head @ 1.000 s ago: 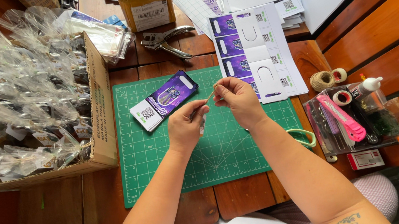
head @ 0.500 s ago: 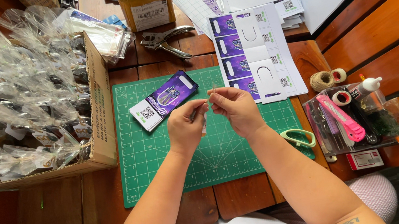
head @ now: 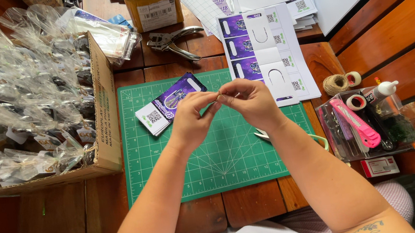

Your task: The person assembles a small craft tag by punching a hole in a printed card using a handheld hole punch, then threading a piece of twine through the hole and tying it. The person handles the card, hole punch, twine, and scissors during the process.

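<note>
Both hands' grip is pinching together on a small thin piece (head: 219, 97): left hand (head: 190, 120) and right hand (head: 252, 102) are meeting over the green cutting mat (head: 223, 157), mid-counter. Purple card stack (head: 169, 103) is waiting at the mat's far-left corner. Cardboard box (head: 103, 93) at the counter's left edge is already holding many bagged pieces (uncut card sheet (head: 263, 55) is lying at the far edge), so I judge it mid-batch.

Clear cellophane packets (head: 18, 98) heaped in an open cardboard box (head: 105, 108) at left; small labelled brown carton (head: 152, 3) top centre; purple-and-white card stack (head: 168, 104) on the green mat; purple-and-white printed label sheets (head: 263, 55) upper right of centre.
</note>
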